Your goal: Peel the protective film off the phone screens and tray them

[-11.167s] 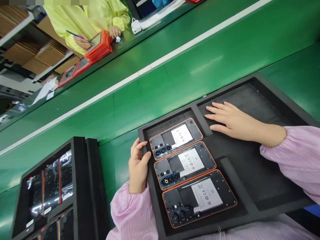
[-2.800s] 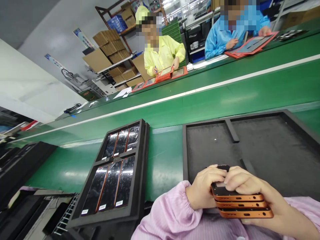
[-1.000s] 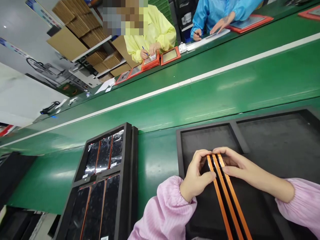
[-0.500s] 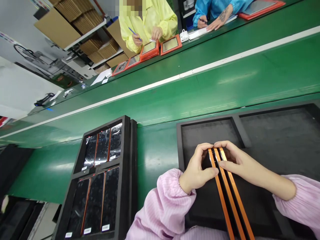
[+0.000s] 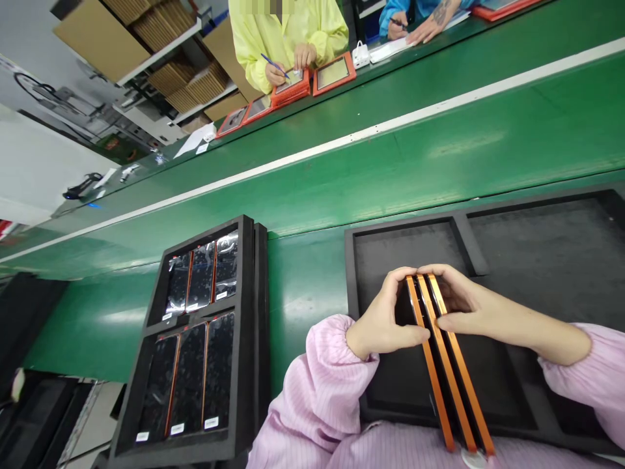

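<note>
Three orange-edged phones (image 5: 446, 371) are stacked together and held on edge over a black foam tray (image 5: 537, 241), their far ends pinched between both hands. My left hand (image 5: 383, 319) is closed on the left face of the stack, thumb across the front. My right hand (image 5: 461, 303) is closed on the right face, fingers curled over the top end. The tray's compartments are bare. Pink sleeves cover both my arms.
A second black foam tray (image 5: 249, 326) at the left holds several phones screen-up. A green conveyor belt (image 5: 390, 163) with a white stripe runs behind. Across it, a person in yellow (image 5: 288, 32) writes over orange trays (image 5: 332, 71); a blue-sleeved person (image 5: 420, 19) works beside them.
The stack of phones has gone from lying flat in my hands to standing on edge, and over the last second both hands lifted it slightly; earlier the phones lay separately in the tray.
</note>
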Motion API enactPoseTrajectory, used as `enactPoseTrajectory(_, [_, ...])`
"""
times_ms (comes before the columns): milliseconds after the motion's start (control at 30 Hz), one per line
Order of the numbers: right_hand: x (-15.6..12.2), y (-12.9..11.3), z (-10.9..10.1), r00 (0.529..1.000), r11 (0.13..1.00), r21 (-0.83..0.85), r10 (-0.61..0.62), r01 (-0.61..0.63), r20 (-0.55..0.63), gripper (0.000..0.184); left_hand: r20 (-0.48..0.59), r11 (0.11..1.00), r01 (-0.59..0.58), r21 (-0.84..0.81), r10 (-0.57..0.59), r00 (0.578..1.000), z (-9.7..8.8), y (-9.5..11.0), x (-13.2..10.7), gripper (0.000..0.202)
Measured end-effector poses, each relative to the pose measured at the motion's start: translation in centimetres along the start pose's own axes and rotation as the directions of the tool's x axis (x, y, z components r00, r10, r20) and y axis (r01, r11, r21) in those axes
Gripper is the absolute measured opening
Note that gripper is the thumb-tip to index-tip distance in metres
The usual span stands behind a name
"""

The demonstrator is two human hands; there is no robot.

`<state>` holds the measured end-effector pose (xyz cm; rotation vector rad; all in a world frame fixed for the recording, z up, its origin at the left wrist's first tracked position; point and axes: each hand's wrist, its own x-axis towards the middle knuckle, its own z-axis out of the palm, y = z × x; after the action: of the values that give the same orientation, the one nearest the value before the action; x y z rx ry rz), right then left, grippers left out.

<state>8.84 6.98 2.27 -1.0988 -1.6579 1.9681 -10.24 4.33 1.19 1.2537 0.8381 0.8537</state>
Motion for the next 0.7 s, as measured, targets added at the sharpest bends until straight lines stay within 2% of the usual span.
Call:
enactPoseTrajectory(67, [-0.29,0.05,-0.39,0.997,1.000,0.015,-0.011,0.009,0.077,0.068,0.024,1.000,0.006,0.026,-0.006,1.000,-0.04,0.11,-0.08,0.077])
enactPoseTrajectory(367, [-0.53,-0.24,-0.60,0.997,0.999,0.002,-0.033,0.033,0.072,0.070,0.030,0.999,0.000,0.034,-0.001,1.000,0.02,0.31,-0.09,0.077])
enactPoseTrajectory(467, [-0.38,0.08,-0.39,0.999,0.999,-0.034,-0.038,0.038,0.009,0.071,0.034,0.998,-0.003,0.061,0.001,0.999,-0.04,0.25,0.02,0.082])
enactPoseTrajectory(600, [-0.22,0.14,0.10,0.993,0.994,-0.112,-0.001,-0.012,-0.120,0.076,0.036,0.995,-0.029,0.097,0.025,0.999,-0.27,0.15,0.26,0.086])
enactPoseTrajectory(700, [-0.35,-0.38,0.35,0.986,0.990,-0.133,0.020,-0.042,-0.165,0.086,-0.045,0.985,-0.029,0.170,0.037,0.998,-0.14,0.12,0.09,0.088])
